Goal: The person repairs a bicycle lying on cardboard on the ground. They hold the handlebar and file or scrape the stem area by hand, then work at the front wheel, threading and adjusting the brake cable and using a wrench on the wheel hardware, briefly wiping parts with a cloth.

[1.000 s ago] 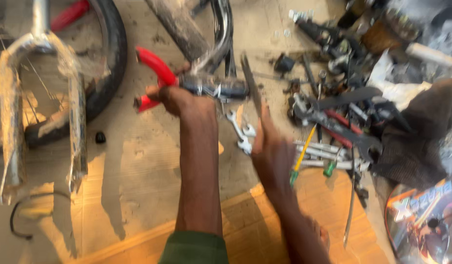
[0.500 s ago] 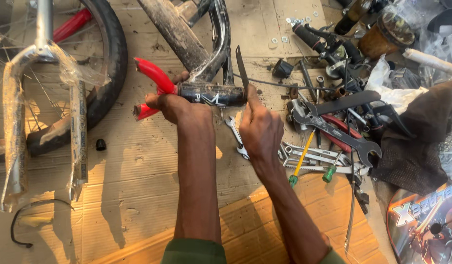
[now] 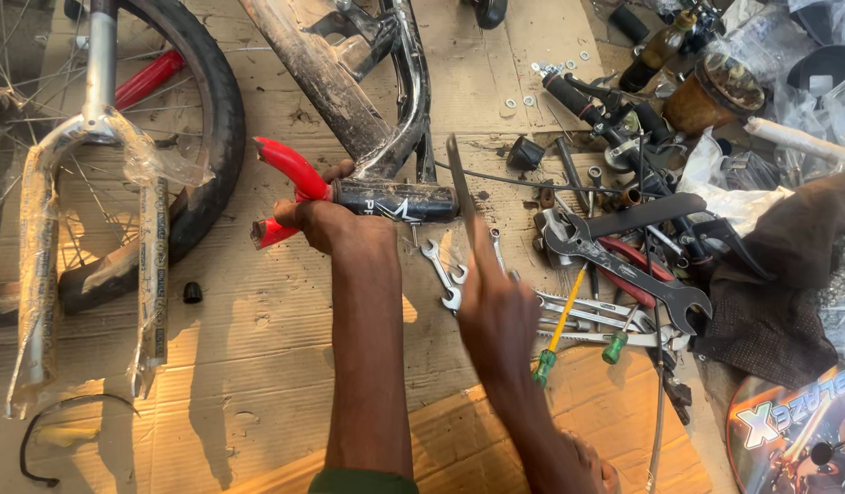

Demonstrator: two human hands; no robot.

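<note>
R hand (image 3: 496,316) is nearest, blurred, fingers closed on a flat metal bar (image 3: 459,178) raised upright against the end of the black tube (image 3: 395,199). L hand (image 3: 326,220) grips tight where the tube meets the red bike frame (image 3: 290,169), over cardboard. Judging by this, the tube end is mid-job, not finished; wrenches (image 3: 445,270) lie unused just beyond.

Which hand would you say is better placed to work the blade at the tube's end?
Right. The right hand holds the blade, which stands upright at the open end of the tube. The left hand is wrapped round the tube's other end, probably steadying it.
</note>
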